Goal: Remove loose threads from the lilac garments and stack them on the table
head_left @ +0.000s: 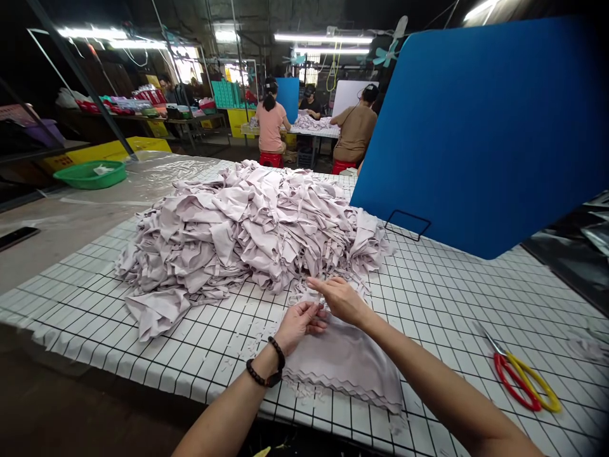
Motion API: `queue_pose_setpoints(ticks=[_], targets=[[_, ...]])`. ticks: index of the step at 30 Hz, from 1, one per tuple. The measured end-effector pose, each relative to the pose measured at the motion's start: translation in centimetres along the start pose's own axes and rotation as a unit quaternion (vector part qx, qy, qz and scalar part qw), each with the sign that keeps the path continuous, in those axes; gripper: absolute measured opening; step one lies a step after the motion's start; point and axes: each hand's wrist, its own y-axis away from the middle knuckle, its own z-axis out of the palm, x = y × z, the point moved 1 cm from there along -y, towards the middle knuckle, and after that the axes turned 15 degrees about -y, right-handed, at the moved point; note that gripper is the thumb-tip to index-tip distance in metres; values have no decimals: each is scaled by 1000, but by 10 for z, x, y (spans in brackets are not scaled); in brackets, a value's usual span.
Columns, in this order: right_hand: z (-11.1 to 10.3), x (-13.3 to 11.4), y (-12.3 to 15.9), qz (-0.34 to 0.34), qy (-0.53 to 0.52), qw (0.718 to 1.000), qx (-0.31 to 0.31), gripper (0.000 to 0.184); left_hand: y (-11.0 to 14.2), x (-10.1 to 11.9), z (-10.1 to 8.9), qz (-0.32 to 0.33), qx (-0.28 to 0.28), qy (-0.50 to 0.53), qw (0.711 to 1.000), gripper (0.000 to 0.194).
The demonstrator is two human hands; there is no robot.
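My left hand, with dark beaded bracelets at the wrist, pinches the upper edge of a stack of pale lilac fabric pieces. The stack lies flat near the table's front edge, and its lower border is wavy. Just above and to the right, my right hand almost touches the left. Its index finger points left while the other fingers are bent; what they hold is hidden. Thin fabric strips lie behind both hands. Beyond them rises a large heap of the same lilac fabric.
Red-and-yellow-handled scissors lie on the right of the grid-patterned table. A big blue board stands at the back right beside a black wire stand. Left are a green basin and a phone. Several people sit farther back.
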Motion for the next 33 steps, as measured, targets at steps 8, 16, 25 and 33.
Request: queue_pose_setpoints(ticks=[8, 16, 25, 33], targets=[[-21, -20, -1, 187, -259, 934, -163, 32, 4, 5, -4, 13, -15, -165, 986, 49], [-7, -5, -2, 272, -359, 888, -93, 29, 18, 17, -17, 103, 46, -474, 874, 30], [-2, -9, 1, 255, -160, 944, -135, 18, 15, 6, -19, 159, 108, -627, 755, 27], [-5, -8, 5, 243, -137, 945, -171, 14, 9, 4, -16, 162, 113, -619, 760, 18]])
